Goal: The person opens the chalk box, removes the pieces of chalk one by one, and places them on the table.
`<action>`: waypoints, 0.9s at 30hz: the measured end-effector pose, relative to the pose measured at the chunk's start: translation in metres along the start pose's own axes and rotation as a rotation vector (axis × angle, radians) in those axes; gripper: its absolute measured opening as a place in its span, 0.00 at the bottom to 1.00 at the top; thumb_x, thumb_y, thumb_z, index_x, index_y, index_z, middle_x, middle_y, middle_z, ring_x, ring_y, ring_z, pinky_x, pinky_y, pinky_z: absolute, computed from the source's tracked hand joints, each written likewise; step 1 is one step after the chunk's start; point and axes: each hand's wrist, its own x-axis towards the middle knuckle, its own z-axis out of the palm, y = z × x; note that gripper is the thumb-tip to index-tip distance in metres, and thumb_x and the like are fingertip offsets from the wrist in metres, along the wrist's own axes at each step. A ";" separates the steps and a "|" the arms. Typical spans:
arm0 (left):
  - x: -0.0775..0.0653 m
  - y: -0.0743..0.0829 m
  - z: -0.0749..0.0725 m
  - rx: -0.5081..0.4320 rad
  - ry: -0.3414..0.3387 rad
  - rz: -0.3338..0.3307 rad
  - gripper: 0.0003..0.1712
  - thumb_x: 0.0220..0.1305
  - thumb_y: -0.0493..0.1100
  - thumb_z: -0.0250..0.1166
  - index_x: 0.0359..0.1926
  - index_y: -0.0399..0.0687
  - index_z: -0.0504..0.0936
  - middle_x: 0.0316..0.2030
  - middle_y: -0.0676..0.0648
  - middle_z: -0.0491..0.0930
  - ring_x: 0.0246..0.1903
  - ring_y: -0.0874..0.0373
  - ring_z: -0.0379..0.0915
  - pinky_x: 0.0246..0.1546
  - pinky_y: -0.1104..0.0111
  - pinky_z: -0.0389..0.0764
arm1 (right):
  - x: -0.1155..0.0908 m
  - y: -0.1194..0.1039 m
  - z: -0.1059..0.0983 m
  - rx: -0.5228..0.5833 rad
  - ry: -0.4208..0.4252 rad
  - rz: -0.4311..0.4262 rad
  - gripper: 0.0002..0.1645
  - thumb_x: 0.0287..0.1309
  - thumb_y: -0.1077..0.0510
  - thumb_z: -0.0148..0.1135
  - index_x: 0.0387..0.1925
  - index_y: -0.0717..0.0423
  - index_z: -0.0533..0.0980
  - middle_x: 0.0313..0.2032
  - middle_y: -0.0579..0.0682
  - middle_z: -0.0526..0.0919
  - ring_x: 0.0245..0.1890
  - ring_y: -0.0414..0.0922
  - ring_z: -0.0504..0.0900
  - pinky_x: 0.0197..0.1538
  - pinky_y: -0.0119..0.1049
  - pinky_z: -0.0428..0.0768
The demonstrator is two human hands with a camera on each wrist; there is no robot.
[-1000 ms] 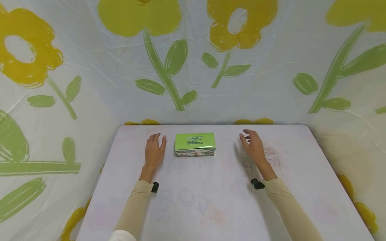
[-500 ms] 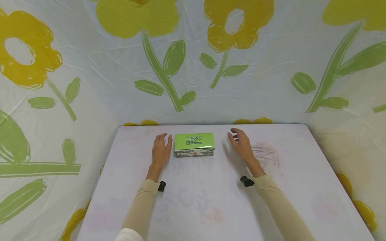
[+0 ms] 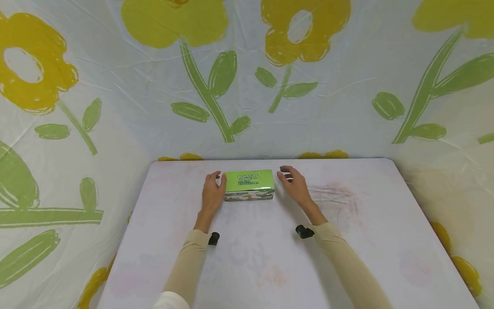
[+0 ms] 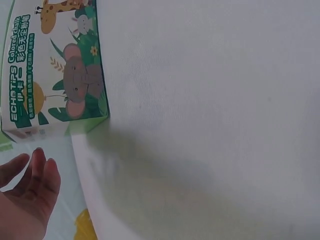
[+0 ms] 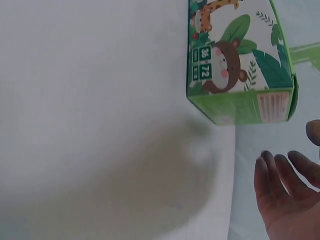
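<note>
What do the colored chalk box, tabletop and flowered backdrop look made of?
Colored chalk box: likely thin printed cardboard, glossy; crisp folds and glare along the top's front edge.
Tabletop: smooth, mostly matte, perhaps laminate; soft shadows and smudges leave the material open.
Flowered backdrop: probably fabric, low sheen, given its creases; plastic sheeting is possible.

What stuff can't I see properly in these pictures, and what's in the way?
- Inside of the box: head view, hidden by its closed green lid.
- Smallest lid writing: head view, too small to read.
- Rest of the giraffe picture: left wrist view, cut off by the top edge.
- Part of the right hand: right wrist view, cut off by the right edge.
</note>
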 end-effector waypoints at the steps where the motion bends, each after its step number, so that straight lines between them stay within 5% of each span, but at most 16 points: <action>1: 0.000 0.000 0.001 -0.012 0.003 -0.002 0.29 0.79 0.56 0.54 0.65 0.38 0.77 0.52 0.40 0.77 0.39 0.49 0.73 0.44 0.57 0.77 | 0.000 -0.001 0.002 0.004 -0.009 0.013 0.24 0.75 0.53 0.59 0.63 0.65 0.74 0.59 0.63 0.80 0.53 0.60 0.82 0.56 0.53 0.80; 12: -0.001 0.001 0.003 -0.149 0.018 -0.014 0.23 0.75 0.48 0.61 0.62 0.39 0.79 0.48 0.40 0.80 0.36 0.51 0.73 0.39 0.64 0.74 | 0.002 -0.007 0.017 0.070 -0.074 0.064 0.24 0.74 0.54 0.61 0.64 0.64 0.74 0.61 0.61 0.78 0.56 0.57 0.80 0.60 0.50 0.79; 27: -0.006 -0.005 0.003 -0.290 -0.033 -0.129 0.22 0.73 0.49 0.64 0.63 0.44 0.80 0.51 0.41 0.80 0.42 0.51 0.75 0.43 0.64 0.75 | 0.003 -0.003 0.018 0.088 -0.145 0.071 0.25 0.76 0.53 0.59 0.67 0.60 0.71 0.64 0.60 0.76 0.61 0.57 0.78 0.64 0.51 0.77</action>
